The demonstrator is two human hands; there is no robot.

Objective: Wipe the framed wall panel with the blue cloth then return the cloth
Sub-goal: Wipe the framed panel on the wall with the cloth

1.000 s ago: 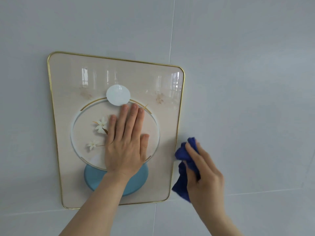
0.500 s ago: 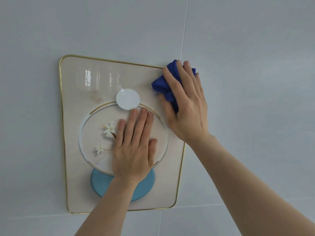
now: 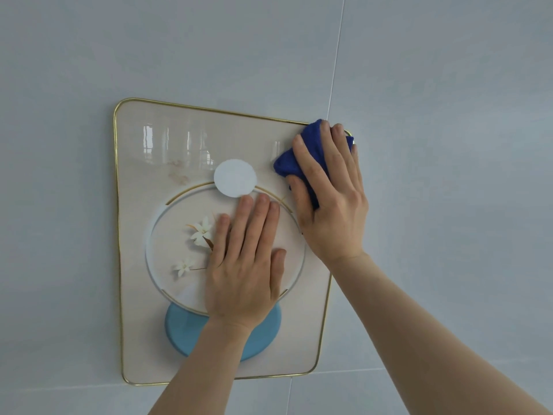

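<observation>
The framed wall panel hangs on the wall, beige with a thin gold frame, a white disc, a ring with white flowers and a light blue disc at the bottom. My left hand lies flat on the panel's middle, fingers spread, holding nothing. My right hand presses the bunched blue cloth against the panel's upper right corner. Most of the cloth is hidden under my fingers.
Pale grey wall tiles with thin seams surround the panel. One vertical seam runs down to the panel's upper right corner, and a horizontal seam passes behind its lower edge.
My right hand with the cloth rose from beside the panel's lower right edge to its upper right corner, then settled slightly lower on it. The left hand has stayed flat on the panel.
</observation>
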